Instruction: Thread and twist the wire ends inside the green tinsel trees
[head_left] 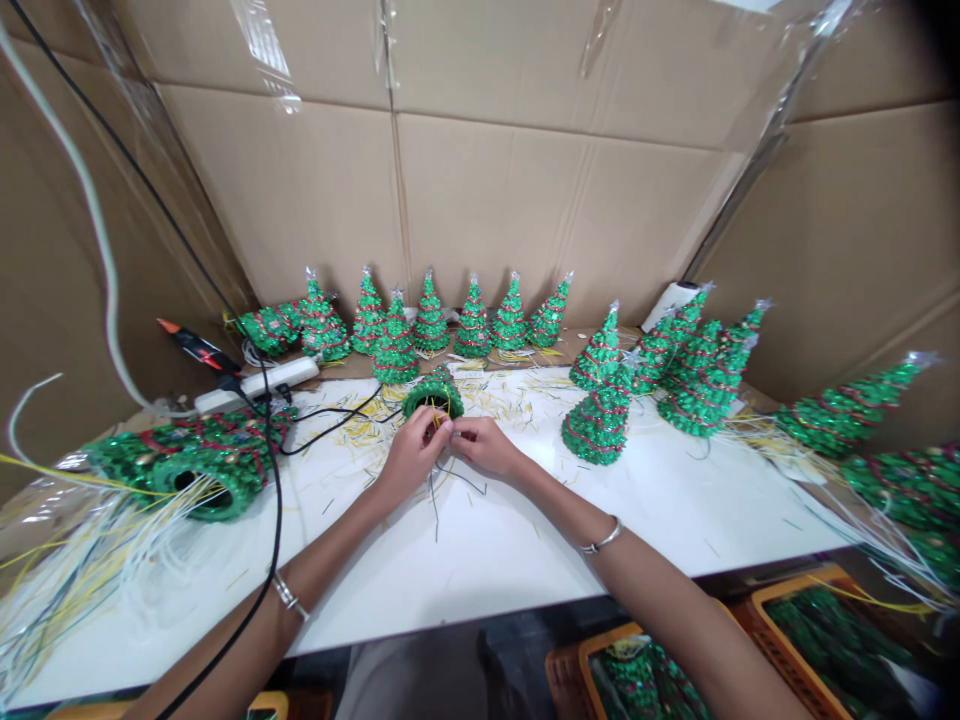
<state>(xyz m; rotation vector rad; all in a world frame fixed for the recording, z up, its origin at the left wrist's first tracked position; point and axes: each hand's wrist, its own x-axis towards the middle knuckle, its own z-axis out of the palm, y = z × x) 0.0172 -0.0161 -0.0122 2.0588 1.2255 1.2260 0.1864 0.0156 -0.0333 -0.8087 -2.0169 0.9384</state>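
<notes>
A small green tinsel Christmas tree (pixel 433 384) lies on its side in the middle of the white table, its hollow base toward me. At the opening my left hand (pixel 409 445) is closed, fingertips pinched around thin wires. My right hand (pixel 486 446) meets it from the other side, thumb and fingers pressed together on the wires too. Yellow wire (pixel 442 403) shows above the fingertips, and dark wire ends (pixel 435 500) trail below onto the table. My fingers hide the exact spot where the wires meet.
Finished-looking trees (pixel 472 325) stand along the back and right. More trees (pixel 214 470) with long loose wires lie at left, beside a power strip (pixel 259 385) and an orange-tipped tool (pixel 196 345). A black cable (pixel 274 500) crosses my left forearm. Wire clippings (pixel 517 405) litter the table; orange crates (pixel 795 590) sit below.
</notes>
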